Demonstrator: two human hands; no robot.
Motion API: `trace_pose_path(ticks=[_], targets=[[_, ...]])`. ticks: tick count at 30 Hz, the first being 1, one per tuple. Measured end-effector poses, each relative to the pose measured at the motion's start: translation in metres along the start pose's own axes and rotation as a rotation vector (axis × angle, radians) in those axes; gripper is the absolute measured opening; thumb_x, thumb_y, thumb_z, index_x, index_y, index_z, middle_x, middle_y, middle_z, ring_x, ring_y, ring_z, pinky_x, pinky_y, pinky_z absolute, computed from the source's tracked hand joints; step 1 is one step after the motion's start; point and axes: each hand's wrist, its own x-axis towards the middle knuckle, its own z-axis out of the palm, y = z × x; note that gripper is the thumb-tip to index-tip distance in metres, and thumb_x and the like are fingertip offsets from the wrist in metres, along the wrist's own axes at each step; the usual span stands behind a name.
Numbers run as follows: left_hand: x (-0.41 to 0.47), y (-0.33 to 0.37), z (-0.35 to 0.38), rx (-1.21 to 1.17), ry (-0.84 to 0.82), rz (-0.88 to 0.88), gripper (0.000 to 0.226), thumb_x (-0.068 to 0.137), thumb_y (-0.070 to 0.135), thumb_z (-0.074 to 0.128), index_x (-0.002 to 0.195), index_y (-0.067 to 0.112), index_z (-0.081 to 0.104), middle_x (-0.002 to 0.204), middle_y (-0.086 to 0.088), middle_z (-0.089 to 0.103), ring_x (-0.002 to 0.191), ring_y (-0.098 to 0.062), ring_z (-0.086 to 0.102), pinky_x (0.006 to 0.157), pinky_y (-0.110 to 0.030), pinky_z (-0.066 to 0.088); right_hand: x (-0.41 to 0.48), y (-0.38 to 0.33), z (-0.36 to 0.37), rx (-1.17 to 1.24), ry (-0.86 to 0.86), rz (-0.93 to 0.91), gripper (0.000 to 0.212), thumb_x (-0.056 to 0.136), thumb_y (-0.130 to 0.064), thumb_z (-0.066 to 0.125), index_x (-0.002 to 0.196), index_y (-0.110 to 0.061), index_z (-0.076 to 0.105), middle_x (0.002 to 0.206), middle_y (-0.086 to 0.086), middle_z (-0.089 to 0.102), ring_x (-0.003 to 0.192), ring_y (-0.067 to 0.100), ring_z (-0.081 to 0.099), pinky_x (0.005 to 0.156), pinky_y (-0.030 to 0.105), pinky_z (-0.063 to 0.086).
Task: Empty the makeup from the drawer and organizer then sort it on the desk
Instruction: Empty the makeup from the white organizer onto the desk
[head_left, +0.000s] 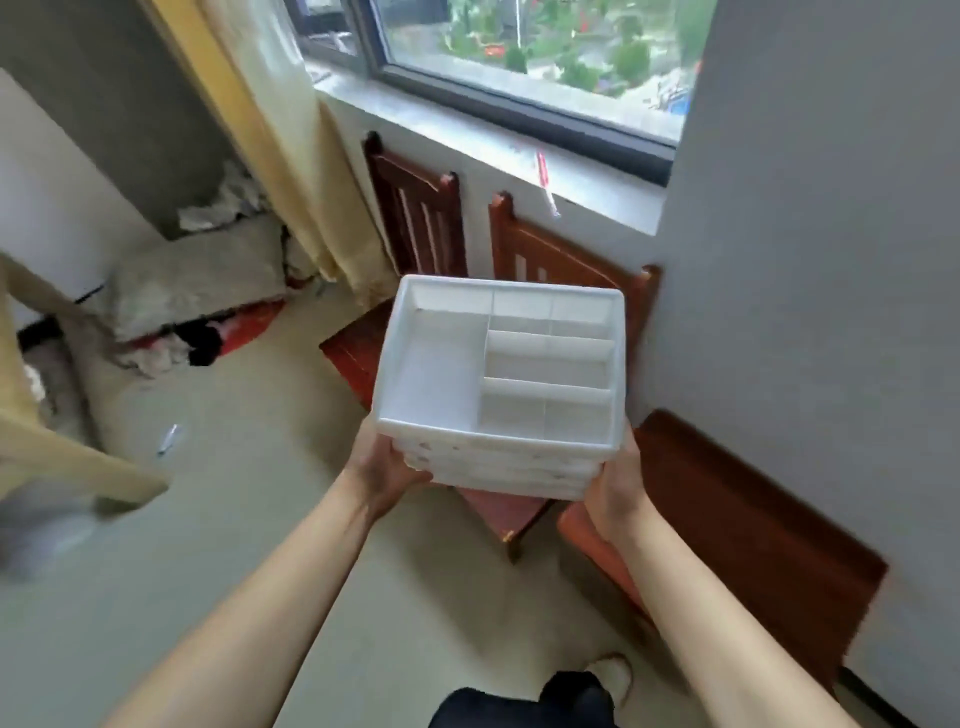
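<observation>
A white plastic organizer (441, 395) with several divided compartments on top and drawer fronts on its near side is held in the air above the floor. Its compartments show no makeup inside. My left hand (387, 465) grips its lower left corner and my right hand (618, 493) grips its lower right corner, fingers hidden underneath. No makeup is in view. The desk shows only as a pale wooden edge (78, 462) at the left.
Two dark red wooden chairs (415, 218) stand under the window sill (519, 156), just beyond the organizer. A grey wall (805, 312) with a dark wooden skirting is on the right. A yellow curtain, clothes and rubble lie at the left.
</observation>
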Motion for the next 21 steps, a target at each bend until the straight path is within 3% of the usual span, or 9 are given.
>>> trace_pose_path(ticks=[2, 5, 9, 12, 16, 18, 21], targets=[[-0.036, 0.028, -0.047, -0.037, 0.054, 0.094, 0.041, 0.097, 0.007, 0.033, 0.116, 0.018, 0.067, 0.112, -0.006, 0.074, 0.111, -0.037, 0.064, 0.085, -0.056, 0.053, -0.006, -0.002, 0.059, -0.066, -0.071, -0.064, 0.047, 0.108, -0.034, 0.026, 0.137, -0.012, 0.055, 0.128, 0.009, 0.067, 0.122, 0.028, 0.061, 0.106, 0.055, 0.046], [-0.097, 0.061, -0.128, -0.081, 0.221, 0.244, 0.039, 0.1, 0.016, 0.032, 0.118, 0.022, 0.066, 0.106, -0.001, 0.075, 0.11, -0.035, 0.065, 0.08, -0.057, 0.053, -0.022, 0.005, 0.158, -0.087, -0.245, -0.128, 0.05, 0.111, -0.029, 0.016, 0.137, -0.013, 0.055, 0.127, 0.008, 0.068, 0.122, 0.027, 0.062, 0.103, 0.05, 0.05], [-0.193, 0.09, -0.244, -0.171, 0.384, 0.391, 0.038, 0.1, 0.047, 0.032, 0.118, 0.038, 0.064, 0.108, 0.01, 0.075, 0.107, -0.023, 0.066, 0.084, -0.051, 0.049, -0.059, 0.037, 0.302, -0.104, -0.426, -0.145, 0.039, 0.107, -0.026, 0.03, 0.137, -0.016, 0.054, 0.134, 0.018, 0.06, 0.125, 0.038, 0.058, 0.106, 0.062, 0.044], [-0.267, 0.097, -0.33, -0.225, 0.529, 0.425, 0.045, 0.097, 0.055, 0.031, 0.121, 0.038, 0.065, 0.117, 0.002, 0.073, 0.11, -0.029, 0.066, 0.094, -0.057, 0.048, -0.1, 0.073, 0.408, -0.104, -0.525, -0.047, 0.04, 0.101, -0.03, 0.036, 0.133, -0.02, 0.058, 0.131, 0.013, 0.065, 0.122, 0.036, 0.06, 0.103, 0.055, 0.049], [-0.344, 0.1, -0.426, -0.308, 0.685, 0.48, 0.045, 0.095, 0.052, 0.031, 0.104, 0.035, 0.072, 0.107, -0.002, 0.075, 0.1, -0.032, 0.067, 0.076, -0.043, 0.051, -0.155, 0.12, 0.528, -0.107, -0.758, 0.064, 0.036, 0.098, -0.033, 0.038, 0.122, -0.025, 0.065, 0.118, 0.006, 0.071, 0.11, 0.03, 0.067, 0.092, 0.047, 0.055], [-0.373, 0.097, -0.465, -0.357, 0.744, 0.518, 0.05, 0.096, 0.052, 0.028, 0.101, 0.036, 0.074, 0.109, -0.001, 0.075, 0.1, -0.031, 0.068, 0.081, -0.047, 0.051, -0.175, 0.142, 0.578, -0.137, -0.874, 0.068, 0.034, 0.1, -0.032, 0.038, 0.117, -0.026, 0.067, 0.115, 0.004, 0.072, 0.107, 0.028, 0.068, 0.092, 0.047, 0.054], [-0.405, 0.089, -0.522, -0.436, 0.845, 0.571, 0.051, 0.096, 0.053, 0.027, 0.113, 0.034, 0.071, 0.118, -0.005, 0.072, 0.111, -0.033, 0.066, 0.099, -0.061, 0.044, -0.198, 0.179, 0.651, -0.156, -1.007, 0.121, 0.038, 0.103, -0.034, 0.036, 0.128, -0.021, 0.062, 0.125, 0.008, 0.068, 0.114, 0.032, 0.065, 0.099, 0.056, 0.051]])
